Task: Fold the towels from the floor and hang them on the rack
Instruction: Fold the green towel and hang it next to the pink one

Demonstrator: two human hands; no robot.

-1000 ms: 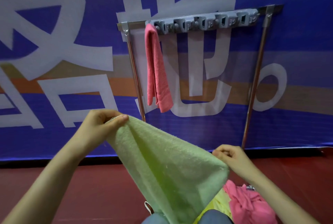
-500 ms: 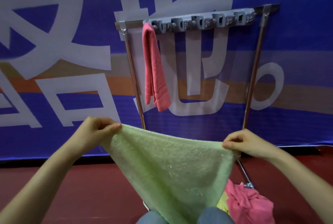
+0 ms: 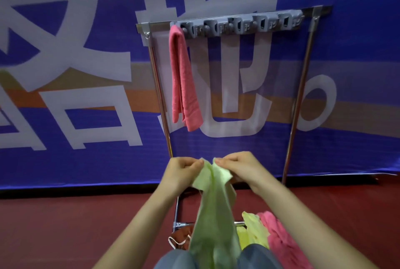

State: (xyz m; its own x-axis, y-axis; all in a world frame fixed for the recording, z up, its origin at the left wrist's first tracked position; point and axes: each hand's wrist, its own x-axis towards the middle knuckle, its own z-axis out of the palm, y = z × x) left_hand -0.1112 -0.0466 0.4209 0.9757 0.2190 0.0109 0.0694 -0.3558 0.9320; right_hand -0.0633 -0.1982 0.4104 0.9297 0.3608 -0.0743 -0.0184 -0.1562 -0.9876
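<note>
Item: green towel (image 3: 212,221), held up before the rack (image 3: 300,95).
Your left hand (image 3: 181,171) and right hand (image 3: 240,169) touch, fingers (image 3: 195,163) pinching its top corners together; the rest hangs down. Pink towel (image 3: 184,80) draped over the rack's left end; loose towels (image 3: 279,240) on the floor (image 3: 65,225).

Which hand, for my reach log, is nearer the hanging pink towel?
Left. The left hand is under the hanging pink towel; the right hand is below, further right.

Green towel (image 3: 208,234) btm off-frame.
</note>
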